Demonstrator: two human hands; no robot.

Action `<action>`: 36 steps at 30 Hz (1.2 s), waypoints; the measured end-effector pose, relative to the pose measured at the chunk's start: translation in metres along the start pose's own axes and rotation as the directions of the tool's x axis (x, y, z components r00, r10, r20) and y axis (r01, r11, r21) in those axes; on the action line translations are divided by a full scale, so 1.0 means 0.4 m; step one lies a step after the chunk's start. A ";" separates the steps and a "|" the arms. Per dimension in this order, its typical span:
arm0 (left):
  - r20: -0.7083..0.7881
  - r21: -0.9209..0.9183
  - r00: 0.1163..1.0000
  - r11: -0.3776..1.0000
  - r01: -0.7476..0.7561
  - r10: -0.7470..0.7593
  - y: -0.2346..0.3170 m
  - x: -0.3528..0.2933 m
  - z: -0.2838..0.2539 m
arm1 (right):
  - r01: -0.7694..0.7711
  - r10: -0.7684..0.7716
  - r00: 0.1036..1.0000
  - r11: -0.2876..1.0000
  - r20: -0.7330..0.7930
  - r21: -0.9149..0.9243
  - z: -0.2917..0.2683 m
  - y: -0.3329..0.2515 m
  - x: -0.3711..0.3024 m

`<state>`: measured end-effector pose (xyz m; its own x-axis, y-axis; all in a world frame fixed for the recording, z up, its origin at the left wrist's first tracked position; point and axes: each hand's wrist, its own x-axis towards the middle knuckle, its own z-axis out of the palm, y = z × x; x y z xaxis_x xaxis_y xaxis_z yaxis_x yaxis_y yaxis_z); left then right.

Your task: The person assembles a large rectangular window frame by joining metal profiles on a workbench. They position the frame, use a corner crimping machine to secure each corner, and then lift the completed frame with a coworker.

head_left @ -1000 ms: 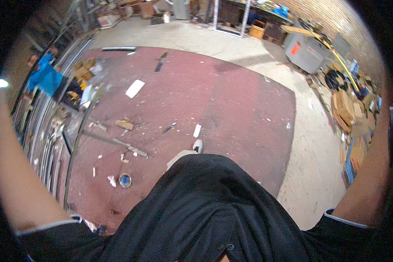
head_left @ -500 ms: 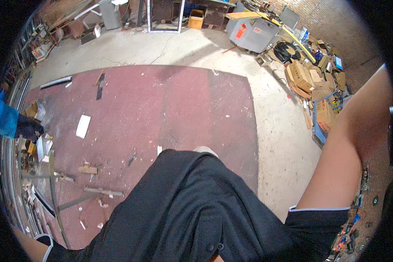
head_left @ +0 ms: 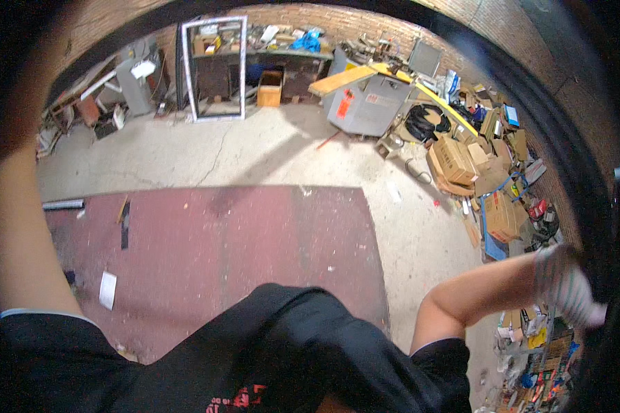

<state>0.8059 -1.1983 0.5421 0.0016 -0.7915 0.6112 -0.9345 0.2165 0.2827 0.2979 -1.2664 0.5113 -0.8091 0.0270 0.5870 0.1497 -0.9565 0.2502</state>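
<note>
My right hand [head_left: 567, 286], in a pale striped glove, is at the right edge with the elbow bent. Its fingers run into the dark rim, so their pose and any grip are hidden. My left arm [head_left: 24, 234] is raised along the left edge; its hand is beyond the picture. A dark, blurred curved band [head_left: 530, 96], very near the camera, arcs over the top and down the right side, passing close to my right hand. Whether the hand touches it I cannot tell.
Below lies a dark red floor sheet [head_left: 255, 234] with a white paper piece [head_left: 107, 290]. A white-edged frame [head_left: 242, 69] stands by the far bench. A grey metal bin [head_left: 368, 107], cardboard boxes [head_left: 451, 160] and scrap line the right side.
My left arm has risen into view at the left. My right arm has bent and its gloved hand now shows. The view has tilted up, and the dark band has appeared.
</note>
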 end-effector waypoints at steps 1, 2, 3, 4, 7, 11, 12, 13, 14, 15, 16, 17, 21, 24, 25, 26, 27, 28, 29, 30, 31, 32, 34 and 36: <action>-0.005 -0.004 1.000 1.000 -0.005 0.005 -0.030 0.074 0.027 | 0.105 -0.107 0.993 0.993 -0.044 -0.048 -0.039 0.044 -0.012; -0.014 -0.005 1.000 1.000 -0.007 0.007 -0.065 0.151 0.054 | 0.085 -0.093 0.983 0.995 -0.158 -0.059 -0.075 0.091 -0.027; -0.019 -0.005 1.000 1.000 -0.006 0.006 -0.107 0.223 0.084 | 0.076 -0.092 0.975 0.993 -0.201 -0.087 -0.112 0.138 -0.045; -0.025 0.000 1.000 1.000 -0.005 0.005 -0.154 0.294 0.115 | 0.065 -0.127 0.943 0.977 -0.308 -0.204 -0.145 0.185 -0.059; -0.023 0.060 1.000 0.998 0.004 -0.003 -0.346 0.480 0.249 | -0.058 -0.107 0.844 0.956 -0.526 -0.288 -0.251 0.356 -0.096; 0.152 0.420 0.981 0.906 0.048 -0.122 -0.612 0.605 0.539 | -0.026 -0.150 0.857 0.943 -0.493 -0.331 -0.423 0.613 -0.107; 0.217 0.417 0.966 0.908 0.039 -0.141 -0.655 0.643 0.607 | -0.018 -0.160 0.869 0.935 -0.469 -0.353 -0.470 0.681 -0.109; 0.282 0.447 0.934 0.891 0.076 -0.221 -0.688 0.668 0.676 | -0.039 -0.128 0.882 0.940 -0.454 -0.340 -0.518 0.752 -0.111; 0.371 0.500 0.857 0.855 0.141 -0.359 -0.711 0.721 0.747 | -0.036 -0.124 0.902 0.934 -0.415 -0.356 -0.566 0.818 -0.114; 0.318 0.435 0.894 0.886 0.158 -0.315 -0.726 0.751 0.823 | -0.007 -0.149 0.924 0.914 -0.353 -0.405 -0.615 0.880 -0.115; 0.364 0.364 0.888 0.921 0.141 -0.280 -0.736 0.808 0.882 | -0.083 -0.085 0.913 0.919 -0.398 -0.386 -0.661 0.941 -0.118; 0.388 0.268 0.899 0.958 0.100 -0.202 -0.745 0.867 0.939 | -0.105 -0.066 0.919 0.910 -0.390 -0.402 -0.708 1.004 -0.120; 0.429 0.277 0.859 0.946 0.169 -0.280 -0.777 1.096 1.164 | -0.432 0.188 0.872 0.731 -0.452 -0.528 -0.911 1.240 -0.159; 0.400 0.382 0.877 0.918 0.105 -0.267 -0.828 1.236 1.324 | -0.583 0.446 0.810 0.549 -0.380 -0.599 -1.074 1.408 -0.191; 0.409 0.392 0.871 0.914 0.100 -0.271 -0.845 1.265 1.362 | -0.627 0.536 0.764 0.484 -0.359 -0.611 -1.123 1.445 -0.202; 0.400 0.354 0.868 0.923 0.148 -0.293 -0.867 1.299 1.418 | -0.576 0.569 0.776 0.465 -0.272 -0.672 -1.180 1.510 -0.222; 0.399 0.406 0.869 0.906 0.119 -0.293 -0.890 1.335 1.477 | -0.490 0.578 0.792 0.408 -0.197 -0.771 -1.236 1.590 -0.238; 0.400 0.423 0.857 0.895 0.142 -0.324 -0.912 1.371 1.535 | -0.522 0.596 0.774 0.407 -0.215 -0.750 -1.289 1.656 -0.263; 0.402 0.438 0.841 0.883 0.170 -0.362 -0.932 1.393 1.594 | -0.554 0.619 0.751 0.401 -0.230 -0.730 -1.336 1.722 -0.276; 0.394 0.440 0.835 0.876 0.196 -0.384 -0.950 1.412 1.653 | -0.522 0.590 0.771 0.374 -0.238 -0.767 -1.383 1.788 -0.304; 0.371 0.447 0.837 0.867 0.220 -0.404 -0.968 1.436 1.710 | -0.485 0.667 0.742 0.460 -0.071 -0.744 -1.421 1.833 -0.336; 0.360 0.459 0.832 0.857 0.236 -0.422 -0.978 1.453 1.756 | -0.505 0.656 0.744 0.428 -0.126 -0.750 -1.453 1.902 -0.352; 0.336 0.392 0.837 0.872 0.292 -0.432 -1.004 1.505 1.856 | -0.667 0.680 0.660 0.337 -0.318 -0.664 -1.511 2.047 -0.389; 0.336 0.414 0.825 0.858 0.304 -0.454 -1.034 1.587 1.929 | -0.698 0.678 0.633 0.289 -0.375 -0.656 -1.558 2.190 -0.416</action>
<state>0.9187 -2.2313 0.2428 0.3059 -0.9434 0.1282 -0.9489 -0.2911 0.1222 0.2098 -2.2897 0.1531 -0.6234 -0.7399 0.2526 0.2352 -0.4856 -0.8419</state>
